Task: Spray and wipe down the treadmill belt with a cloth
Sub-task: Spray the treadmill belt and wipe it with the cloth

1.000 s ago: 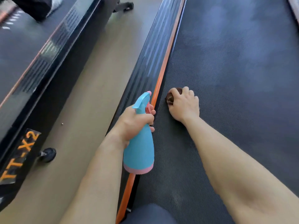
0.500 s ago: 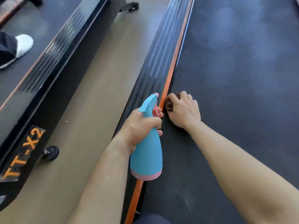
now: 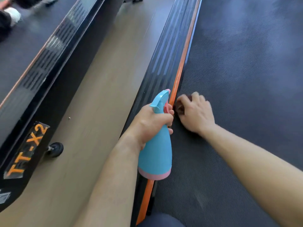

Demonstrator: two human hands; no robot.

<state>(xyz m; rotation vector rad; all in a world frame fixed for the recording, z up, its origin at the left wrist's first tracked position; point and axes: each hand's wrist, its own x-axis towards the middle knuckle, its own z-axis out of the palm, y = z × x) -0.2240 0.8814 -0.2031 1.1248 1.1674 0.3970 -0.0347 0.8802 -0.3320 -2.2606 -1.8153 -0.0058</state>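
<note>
The dark textured treadmill belt (image 3: 242,82) fills the right side of the head view. My right hand (image 3: 195,113) presses a small dark brown cloth (image 3: 180,108) onto the belt's left edge, fingers curled round it so that most of the cloth is hidden. My left hand (image 3: 152,122) grips a light blue spray bottle (image 3: 156,153) with a pink base by its neck, fingers at the pink trigger. The bottle hangs over the side rail, nozzle pointing forward.
A black ribbed side rail (image 3: 164,59) with an orange strip (image 3: 183,63) borders the belt. A tan floor strip (image 3: 98,95) separates it from a second treadmill (image 3: 32,79) marked TT-X2, with a small wheel (image 3: 55,149). Another person's white shoes (image 3: 13,15) are on that machine.
My right hand with the cloth slid slightly back along the belt's left edge and looks blurred. The left hand keeps its hold on the bottle. The shoes on the other treadmill moved.
</note>
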